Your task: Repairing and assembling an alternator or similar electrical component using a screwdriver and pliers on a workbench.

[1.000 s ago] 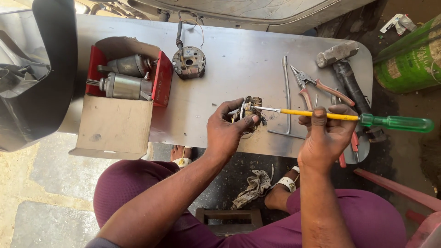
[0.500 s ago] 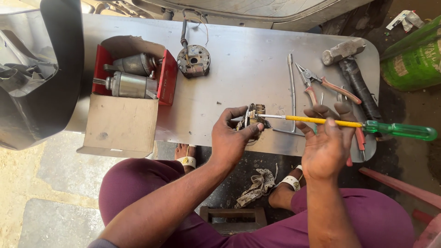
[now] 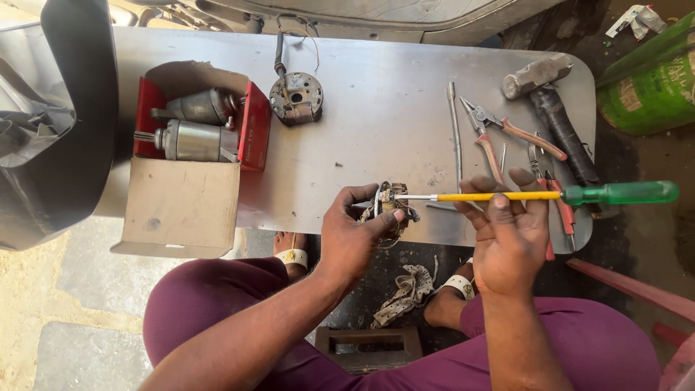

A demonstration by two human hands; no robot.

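My left hand (image 3: 352, 235) grips a small metal part with wires (image 3: 389, 210) just above the near edge of a grey metal table (image 3: 376, 116). My right hand (image 3: 509, 232) holds a long screwdriver (image 3: 536, 195) by its yellow shaft, fingers curled over it. The green handle sticks out to the right. The screwdriver's tip touches the part in my left hand.
A red cardboard box (image 3: 250, 130) at the left holds two starter motors (image 3: 190, 139). A round stator plate with a cable (image 3: 295, 96) lies at the back. Pliers (image 3: 499, 137), a metal rod (image 3: 455, 130) and a hammer (image 3: 550, 101) lie at the right. A green drum (image 3: 648, 87) stands beyond.
My right hand has loosened and slid along the yellow shaft. The screwdriver stays level, tip on the part. My left hand keeps its hold.
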